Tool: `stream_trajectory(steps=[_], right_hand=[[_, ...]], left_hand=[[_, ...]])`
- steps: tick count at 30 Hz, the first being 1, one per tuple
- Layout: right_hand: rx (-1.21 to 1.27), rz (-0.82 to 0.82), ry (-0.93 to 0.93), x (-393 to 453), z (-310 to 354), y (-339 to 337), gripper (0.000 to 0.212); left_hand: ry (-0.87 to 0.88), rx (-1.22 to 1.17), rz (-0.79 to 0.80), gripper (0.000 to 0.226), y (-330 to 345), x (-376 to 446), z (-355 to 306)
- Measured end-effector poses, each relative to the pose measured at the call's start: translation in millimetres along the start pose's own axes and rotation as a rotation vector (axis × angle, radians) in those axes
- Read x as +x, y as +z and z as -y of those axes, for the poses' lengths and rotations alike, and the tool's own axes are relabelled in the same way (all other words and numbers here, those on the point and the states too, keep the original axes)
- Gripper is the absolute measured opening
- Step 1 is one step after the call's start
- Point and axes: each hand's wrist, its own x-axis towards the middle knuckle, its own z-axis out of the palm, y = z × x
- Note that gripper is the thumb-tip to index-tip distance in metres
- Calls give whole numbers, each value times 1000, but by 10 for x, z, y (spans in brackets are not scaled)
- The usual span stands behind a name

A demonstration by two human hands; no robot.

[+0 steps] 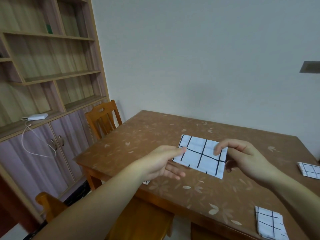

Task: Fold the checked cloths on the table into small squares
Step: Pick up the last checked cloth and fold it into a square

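**Holding the cloth up to fold it**

We pinch the checked cloth (pixel 201 155) above the table (pixel 155 135), left hand (pixel 164 161) and right hand (pixel 242 156) on opposite edges, probably so it stays flat. Two folded cloths (pixel 270 222) wait nearby.

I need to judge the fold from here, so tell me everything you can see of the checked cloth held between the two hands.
The checked cloth is white, thin-looking fabric with a dark grid of lines, folded into a flat rectangle with layered edges showing at its near corner. It is held over the brown table, tilted slightly. The left hand pinches its left edge; the right hand pinches its upper right edge, thumb on top. Whether its underside touches the table cannot be told.
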Motion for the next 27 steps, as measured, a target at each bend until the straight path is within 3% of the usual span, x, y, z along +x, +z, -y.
stream_trajectory(steps=[7,14,20,24,27], right_hand=[[22,-14,84,-40,-33,-29,43],[-328,-3,-48,23,133,149,41],[-327,-87,-111,47,118,262,43],[-358,-77,-129,65,133,352,44],[-324,-119,-121,68,166,348,44]], left_hand=[[166,131,-138,10,31,-4,5],[250,528,33,11,275,-125,-88],[231,541,25,13,259,-210,-108],[252,572,-3,38,289,-231,-151],[264,558,-31,20,280,-201,-141]])
